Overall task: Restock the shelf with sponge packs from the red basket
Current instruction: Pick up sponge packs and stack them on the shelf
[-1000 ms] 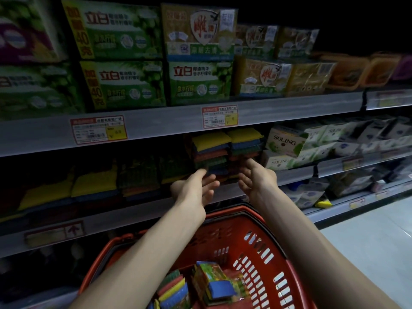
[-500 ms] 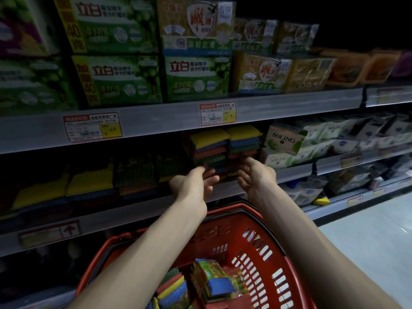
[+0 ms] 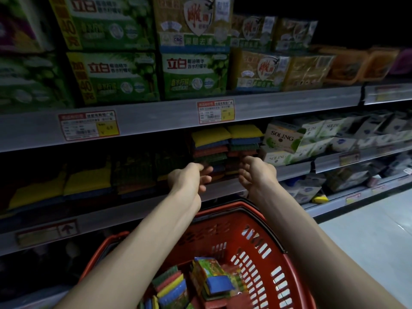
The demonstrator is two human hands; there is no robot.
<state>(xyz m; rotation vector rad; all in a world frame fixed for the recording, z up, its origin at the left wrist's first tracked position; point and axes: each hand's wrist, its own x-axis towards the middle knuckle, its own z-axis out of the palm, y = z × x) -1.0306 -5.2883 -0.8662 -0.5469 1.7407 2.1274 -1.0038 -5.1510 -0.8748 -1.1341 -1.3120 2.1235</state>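
Head view, red basket (image 3: 263, 221), sponge packs (image 3: 209, 279) inside

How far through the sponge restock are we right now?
Done: two stacks of sponge packs already stand on the middle shelf. In hand: nothing; the left hand and right hand are open and empty at the base of those stacks. Left: several packs in the red basket, such as the blue-topped pack, wait to be shelved.
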